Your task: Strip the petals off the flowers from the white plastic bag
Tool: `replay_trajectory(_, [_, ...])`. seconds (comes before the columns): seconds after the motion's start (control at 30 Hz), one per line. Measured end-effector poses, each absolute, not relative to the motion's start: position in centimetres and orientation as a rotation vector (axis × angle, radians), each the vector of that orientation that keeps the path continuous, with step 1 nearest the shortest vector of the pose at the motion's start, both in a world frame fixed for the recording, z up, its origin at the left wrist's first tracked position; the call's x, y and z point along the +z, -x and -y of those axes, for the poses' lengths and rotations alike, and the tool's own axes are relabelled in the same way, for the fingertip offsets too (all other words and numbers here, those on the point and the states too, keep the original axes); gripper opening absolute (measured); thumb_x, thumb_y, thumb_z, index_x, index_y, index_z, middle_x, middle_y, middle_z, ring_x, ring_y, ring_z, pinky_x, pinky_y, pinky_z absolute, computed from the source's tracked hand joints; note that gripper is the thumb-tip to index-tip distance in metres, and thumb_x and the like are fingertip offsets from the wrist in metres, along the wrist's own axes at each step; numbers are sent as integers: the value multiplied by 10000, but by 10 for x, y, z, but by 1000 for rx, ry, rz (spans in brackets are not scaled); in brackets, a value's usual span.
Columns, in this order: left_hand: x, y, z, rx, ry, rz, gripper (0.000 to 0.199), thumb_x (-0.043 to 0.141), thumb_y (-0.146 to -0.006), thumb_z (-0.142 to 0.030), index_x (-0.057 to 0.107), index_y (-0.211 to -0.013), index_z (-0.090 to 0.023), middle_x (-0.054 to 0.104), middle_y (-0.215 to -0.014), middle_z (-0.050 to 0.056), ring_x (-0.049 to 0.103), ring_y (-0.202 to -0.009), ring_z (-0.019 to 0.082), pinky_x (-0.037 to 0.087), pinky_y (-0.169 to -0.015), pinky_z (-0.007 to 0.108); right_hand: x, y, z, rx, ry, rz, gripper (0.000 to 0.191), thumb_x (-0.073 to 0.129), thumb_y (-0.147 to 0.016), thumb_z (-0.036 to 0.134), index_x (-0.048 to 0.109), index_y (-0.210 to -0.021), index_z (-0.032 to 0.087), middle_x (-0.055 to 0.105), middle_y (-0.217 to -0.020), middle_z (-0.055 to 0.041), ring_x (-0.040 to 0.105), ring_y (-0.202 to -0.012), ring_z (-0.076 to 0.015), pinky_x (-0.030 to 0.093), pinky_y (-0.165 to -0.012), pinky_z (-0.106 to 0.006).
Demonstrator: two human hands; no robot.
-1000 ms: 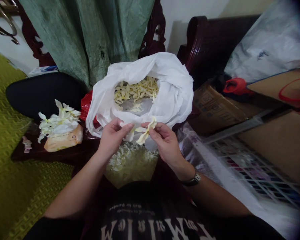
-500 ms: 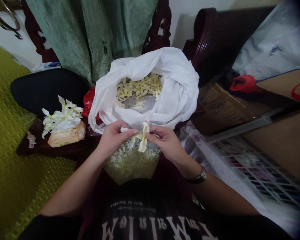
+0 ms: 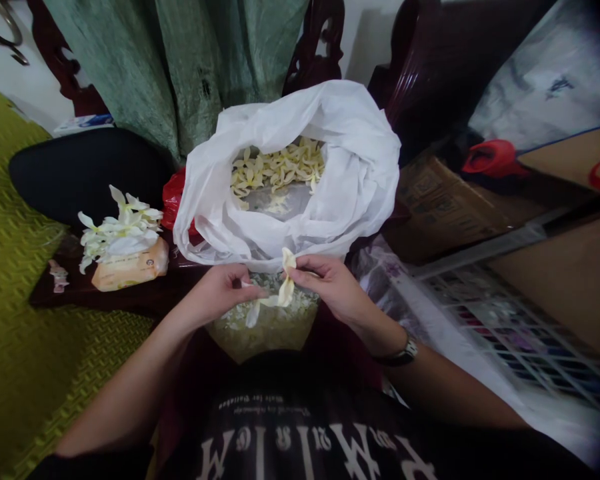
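Observation:
A pale yellow flower (image 3: pixel 283 293) with long, narrow petals hangs between my hands, above the bag's lower rim. My right hand (image 3: pixel 330 287) pinches it near the top, and my left hand (image 3: pixel 215 293) holds its other side, with one petal drooping below. Just beyond them, a white plastic bag (image 3: pixel 355 167) gapes open around a heap of similar yellowish flowers (image 3: pixel 275 167). Under my hands lies a pile of white and yellow flower bits (image 3: pixel 263 330). Further left, white flowers (image 3: pixel 120 230) rest on a wipes packet (image 3: pixel 133 267).
A black cushion (image 3: pixel 80 173) and a red plastic bag (image 3: pixel 173 200) sit behind the packet on dark wood. A green curtain (image 3: pixel 180 60) hangs behind. An olive mat (image 3: pixel 45 347) spreads left; a cardboard box (image 3: pixel 445 213) and white wire rack (image 3: pixel 510 333) lie right.
My hands have dropped slightly closer to the pile below, and the flower now hangs lower, with one petal trailing down-left. The bag's opening appears higher in view.

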State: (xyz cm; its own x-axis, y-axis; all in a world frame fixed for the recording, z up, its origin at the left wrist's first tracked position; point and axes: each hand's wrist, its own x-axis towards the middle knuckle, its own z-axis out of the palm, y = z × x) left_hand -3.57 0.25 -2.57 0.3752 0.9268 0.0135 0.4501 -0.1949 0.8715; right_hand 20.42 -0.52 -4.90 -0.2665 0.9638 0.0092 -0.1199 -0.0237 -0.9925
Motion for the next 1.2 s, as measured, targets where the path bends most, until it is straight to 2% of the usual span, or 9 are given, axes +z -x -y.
replay_trajectory(0.1, [-30,33,2,682,-1859,-1244,324,863,-672,-457,688,-693,-186,630,-662,-3,526,-637,149,397,-597,247,-56,-199,8,1457,983,1310,235,798,-793,424,748,-860,205,719,-823,-5,640,-751,-142,521,-751,-287])
replay_trajectory(0.2, [-24,25,5,739,-1821,-1160,337,827,-731,-462,768,-945,-208,708,-923,59,594,-787,184,429,-667,269,-59,-194,10,1404,984,1330,245,808,-779,414,716,-851,198,706,-818,-4,643,-753,-143,522,-726,-275])
replay_trajectory(0.27, [-21,16,6,817,-1748,-1084,316,789,-785,-447,790,-1014,-230,701,-1003,76,609,-861,200,443,-703,280,-60,-190,12,1373,992,1362,249,814,-770,404,693,-836,197,701,-808,-5,650,-759,-151,530,-724,-280])
replay_trajectory(0.4, [-25,0,7,1044,-1588,-1035,209,755,-836,-415,809,-813,-214,665,-870,59,598,-843,191,449,-779,301,-61,-185,15,1302,1013,1395,235,792,-794,399,686,-848,196,715,-829,-18,671,-797,-170,542,-763,-303])
replay_trajectory(0.6, [-33,-7,6,1221,-1550,-1145,325,881,-700,-364,652,-583,-165,543,-667,-14,486,-654,121,372,-652,260,-68,-183,15,1454,918,1249,238,788,-805,410,716,-923,216,749,-883,-13,689,-844,-167,542,-815,-302])
replay_trajectory(0.67, [-34,-7,6,1215,-1503,-1144,360,894,-679,-360,614,-584,-156,542,-664,-23,480,-643,111,367,-636,250,-70,-182,15,1504,887,1194,234,804,-791,408,736,-920,224,756,-885,-8,690,-853,-166,539,-831,-301])
replay_trajectory(0.93, [-43,-6,9,1230,-1215,-1043,299,855,-746,-355,627,-724,-163,609,-661,-32,500,-589,84,410,-600,218,-64,-180,14,1438,875,901,213,854,-742,410,758,-849,253,771,-879,-3,679,-810,-162,548,-808,-297])
replay_trajectory(1.07, [-45,7,5,1398,-1173,-1064,290,856,-751,-319,613,-717,-165,668,-782,-8,554,-655,86,438,-627,207,-58,-192,6,1352,794,747,226,865,-727,423,752,-849,270,775,-919,7,702,-871,-168,559,-880,-322])
replay_trajectory(1.2, [-39,19,1,1221,-1286,-1138,311,896,-691,-334,640,-769,-174,625,-699,-19,526,-599,90,410,-565,206,-54,-202,2,1305,811,787,213,867,-732,410,752,-846,271,774,-846,15,700,-782,-162,576,-800,-323])
